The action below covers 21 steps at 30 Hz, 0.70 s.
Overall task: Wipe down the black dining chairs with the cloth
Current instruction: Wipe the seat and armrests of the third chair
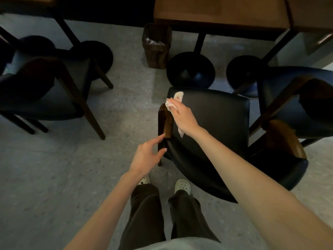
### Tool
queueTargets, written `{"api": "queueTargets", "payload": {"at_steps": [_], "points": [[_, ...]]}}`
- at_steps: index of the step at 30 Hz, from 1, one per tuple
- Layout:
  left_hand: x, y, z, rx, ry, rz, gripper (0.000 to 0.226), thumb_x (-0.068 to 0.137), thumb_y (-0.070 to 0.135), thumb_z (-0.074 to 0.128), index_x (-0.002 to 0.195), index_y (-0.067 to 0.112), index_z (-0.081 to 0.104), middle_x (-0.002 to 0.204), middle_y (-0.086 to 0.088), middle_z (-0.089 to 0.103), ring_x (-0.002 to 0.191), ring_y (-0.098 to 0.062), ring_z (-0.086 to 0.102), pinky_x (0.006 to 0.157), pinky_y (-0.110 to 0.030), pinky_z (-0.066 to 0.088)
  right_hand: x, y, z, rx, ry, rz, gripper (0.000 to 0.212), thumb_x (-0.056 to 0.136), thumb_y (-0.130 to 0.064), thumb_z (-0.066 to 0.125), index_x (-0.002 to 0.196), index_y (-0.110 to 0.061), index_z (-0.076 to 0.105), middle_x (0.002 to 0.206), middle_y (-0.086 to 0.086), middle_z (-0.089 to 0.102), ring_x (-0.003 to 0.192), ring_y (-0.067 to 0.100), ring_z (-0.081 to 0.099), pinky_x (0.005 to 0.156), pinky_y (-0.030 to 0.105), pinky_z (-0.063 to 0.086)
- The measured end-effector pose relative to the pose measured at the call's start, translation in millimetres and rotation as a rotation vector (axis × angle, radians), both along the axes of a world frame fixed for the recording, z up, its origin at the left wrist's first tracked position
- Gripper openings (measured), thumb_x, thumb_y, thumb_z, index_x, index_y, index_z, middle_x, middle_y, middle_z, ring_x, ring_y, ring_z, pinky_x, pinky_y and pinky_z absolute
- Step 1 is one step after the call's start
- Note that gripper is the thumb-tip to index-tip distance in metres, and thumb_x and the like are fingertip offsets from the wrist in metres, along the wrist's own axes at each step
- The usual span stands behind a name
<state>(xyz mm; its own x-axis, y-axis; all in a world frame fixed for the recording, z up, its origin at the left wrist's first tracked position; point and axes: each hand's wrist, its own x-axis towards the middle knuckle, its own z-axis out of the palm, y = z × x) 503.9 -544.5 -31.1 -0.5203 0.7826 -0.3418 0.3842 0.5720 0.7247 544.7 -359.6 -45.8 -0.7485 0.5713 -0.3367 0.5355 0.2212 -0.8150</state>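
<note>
Seat work is under way on a black padded dining chair (216, 127) at the centre of the view. A person's right hand (185, 118) is clamped on a crumpled white cloth (175, 102), pressing it to the cushion's 11 o'clock corner, with a tail of fabric trailing below the wrist. The left hand (147, 156) holds nothing. Its fingers are straight and spread as it reaches for the curved brown wooden armrest (166, 121) at the seat's 9 o'clock; whether it touches cannot be told.

The loose tail could snag on that armrest. The small bunched wad may also skip the seam beside it, and the chair, apparently unbraced, might slide under a firm stroke.

A brown wooden table (221, 13) spans 12 to 1 o'clock. A second black chair (45, 103) waits at 9 o'clock, and a third black chair (284, 116) at 3 o'clock sits just beside the one being wiped, crowding access to its right edge. Round black pedestal bases (191, 71) and a woven brown waste basket (156, 47) stand at 12 o'clock.
</note>
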Motion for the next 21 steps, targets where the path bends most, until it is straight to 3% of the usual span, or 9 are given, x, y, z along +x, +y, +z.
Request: {"api": "queueTargets", "payload": {"at_steps": [2, 3, 6, 11, 15, 18, 21], "points": [[-11.6, 1.7, -1.1, 0.005, -0.057, -0.007, 0.052, 0.093, 0.022, 0.06, 0.142, 0.027, 0.044, 0.139, 0.01, 0.053, 0.127, 0.001, 0.046, 0.105, -0.014, 0.035, -25.4, 7.9, -19.0, -0.039, -0.096, 0.037, 0.041, 0.105, -0.029, 0.035, 0.146, -0.026, 0.04, 0.157, 0.003, 0.03, 0.144, 0.024, 0.027, 0.115, 0.038, 0.025], [-16.6, 2.5, -2.1, 0.002, -0.073, -0.014, 0.051, 0.093, 0.023, 0.06, 0.141, 0.027, 0.045, 0.138, 0.012, 0.054, 0.127, 0.001, 0.046, 0.106, -0.018, 0.035, -34.8, 9.6, -29.8, -0.056, -0.15, 0.067, 0.042, 0.105, -0.03, 0.035, 0.146, -0.026, 0.039, 0.159, 0.003, 0.024, 0.146, 0.023, 0.02, 0.116, 0.039, 0.02], [-25.9, 3.8, -8.4, -0.015, -0.095, -0.048, 0.051, 0.093, 0.026, 0.061, 0.141, 0.029, 0.046, 0.138, 0.013, 0.053, 0.127, 0.0, 0.046, 0.1, -0.015, 0.033, -49.2, 9.3, -56.5, -0.073, -0.249, 0.085, 0.043, 0.103, -0.029, 0.038, 0.146, -0.028, 0.039, 0.162, 0.003, 0.011, 0.149, 0.019, 0.005, 0.117, 0.037, 0.012], [-37.4, 2.9, -19.0, -0.031, -0.177, -0.137, 0.053, 0.093, 0.024, 0.061, 0.143, 0.029, 0.043, 0.14, 0.011, 0.051, 0.128, -0.001, 0.045, 0.096, -0.008, 0.031, -53.5, 2.9, -61.4, -0.175, -0.16, -0.16, 0.042, 0.104, -0.028, 0.036, 0.145, -0.018, 0.04, 0.159, 0.004, 0.021, 0.147, 0.022, 0.017, 0.114, 0.032, 0.016], [-53.0, 8.7, -18.0, -0.04, -0.253, -0.203, 0.051, 0.093, 0.016, 0.06, 0.141, 0.025, 0.046, 0.139, 0.011, 0.052, 0.127, -0.002, 0.047, 0.095, -0.008, 0.034, -28.7, -19.2, -42.8, -0.163, -0.127, -0.047, 0.039, 0.105, -0.026, 0.035, 0.143, -0.026, 0.044, 0.162, -0.006, 0.009, 0.148, 0.016, 0.009, 0.115, 0.033, 0.011], [-60.9, 10.3, -19.3, -0.036, -0.285, -0.253, 0.048, 0.093, 0.011, 0.06, 0.139, 0.02, 0.049, 0.138, 0.008, 0.053, 0.121, 0.004, 0.046, 0.089, 0.002, 0.034, 3.4, -43.2, -29.0, -0.151, -0.087, 0.049, 0.038, 0.106, -0.028, 0.034, 0.141, -0.033, 0.045, 0.162, -0.01, -0.002, 0.148, 0.012, 0.003, 0.114, 0.033, 0.007], [-62.5, 9.1, -23.7, -0.051, -0.302, -0.264, 0.047, 0.093, 0.01, 0.059, 0.137, 0.02, 0.051, 0.137, 0.006, 0.055, 0.122, 0.004, 0.047, 0.09, 0.0, 0.036, 7.8, -48.8, -27.5, -0.174, -0.073, 0.014, 0.04, 0.106, -0.025, 0.033, 0.144, -0.031, 0.041, 0.162, -0.009, -0.006, 0.148, 0.012, 0.001, 0.115, 0.031, 0.008]]}}
